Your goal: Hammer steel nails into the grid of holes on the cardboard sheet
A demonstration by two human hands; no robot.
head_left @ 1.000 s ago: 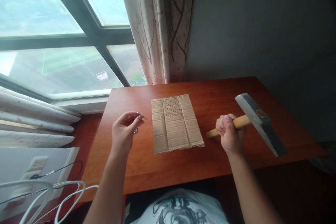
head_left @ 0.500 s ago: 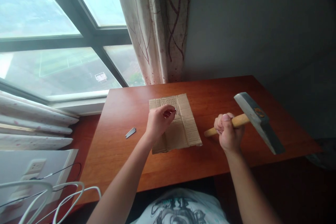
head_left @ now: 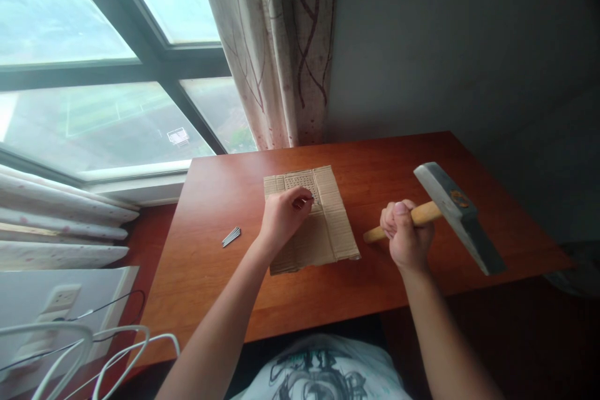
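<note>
My left hand (head_left: 288, 209) rests over the cardboard sheet (head_left: 312, 240), thumb and fingertips pinched on a small dark nail, of which only a bit shows. Rows of small dots or holes (head_left: 300, 181) mark the far part of the cardboard, just beyond the fingers. In my right hand (head_left: 407, 234) is a hammer (head_left: 452, 200), its wooden handle wrapped by the fingers. The hammer is held up to the right of the cardboard, its grey metal head slanting down to the right. Left of the cardboard lies a small bundle of nails (head_left: 231, 236).
The brown wooden table (head_left: 197, 300) carries all of this. Beyond it stand a patterned curtain (head_left: 276, 75) and a grey wall (head_left: 422, 44), with a window (head_left: 103, 119) to the left. White cables (head_left: 117, 356) loop near a wall socket (head_left: 63, 297) at lower left.
The whole view has shifted slightly. Both hands, the hammer and the cardboard keep nearly the same places relative to each other.
</note>
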